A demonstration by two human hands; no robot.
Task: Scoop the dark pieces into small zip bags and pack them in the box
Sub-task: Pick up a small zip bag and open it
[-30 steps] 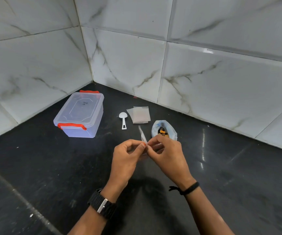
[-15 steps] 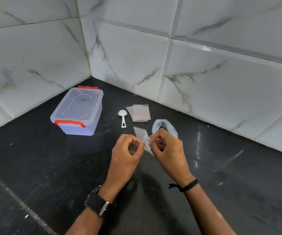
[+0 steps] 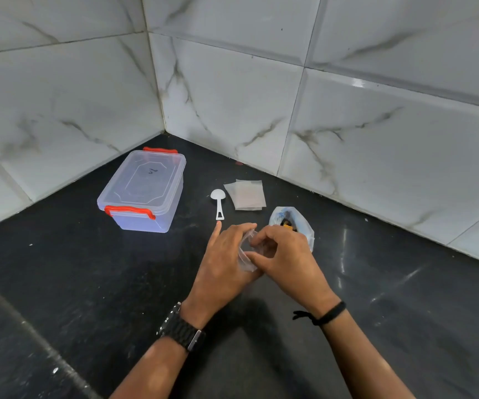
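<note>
Clear lidded box (image 3: 143,191), orange latches shut, stands left near the tiled corner, not yet opened for packing. Open source bag (image 3: 293,226) of dark pieces sits just behind the right hand (image 3: 287,260). Spare zip bags (image 3: 246,194) and white scoop (image 3: 218,203) lie between, within reach. Left hand (image 3: 223,260) and right hand both pinch one small zip bag (image 3: 246,251), apparently spreading its mouth. Black stone counter (image 3: 88,283); white marbled wall tiles (image 3: 232,96).
</note>
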